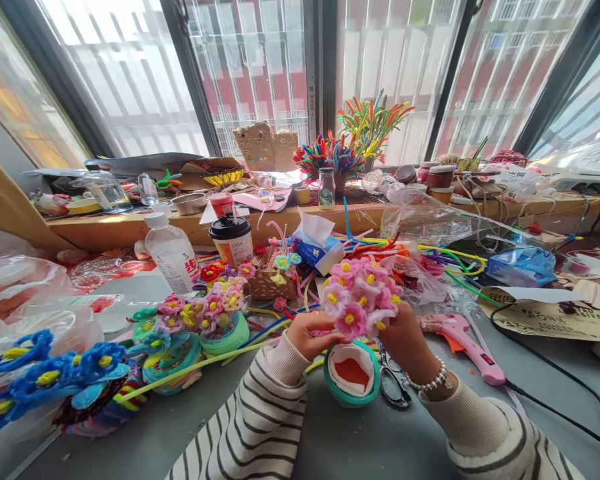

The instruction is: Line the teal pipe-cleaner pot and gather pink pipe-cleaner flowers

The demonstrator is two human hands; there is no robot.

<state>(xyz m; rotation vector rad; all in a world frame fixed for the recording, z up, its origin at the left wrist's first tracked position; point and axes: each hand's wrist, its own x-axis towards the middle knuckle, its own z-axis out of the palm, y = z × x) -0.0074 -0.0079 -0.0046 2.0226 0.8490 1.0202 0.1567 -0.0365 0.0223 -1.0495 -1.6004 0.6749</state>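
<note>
Between my two hands is a bunch of pink pipe-cleaner flowers (363, 293) with yellow centres. My left hand (311, 338) has its thumb and fingers closed on the lower left of the bunch. On the right side my right hand (407, 341) grips it too, its fingertips partly hidden by the petals. Just beneath the flowers stands a small green-rimmed pot (353, 398) with a white lining and something red inside. Black-handled scissors (395, 390) lie beside the pot, partly under my right hand. The flower stems are hidden.
A pink glue gun (473, 350) with a black cord lies right. Blue pipe-cleaner flowers (50, 377) and small flower pots (225, 333) stand left. Behind are a water bottle (167, 250), lidded cup (231, 240), tissue pack (315, 253) and loose pipe cleaners (430, 257).
</note>
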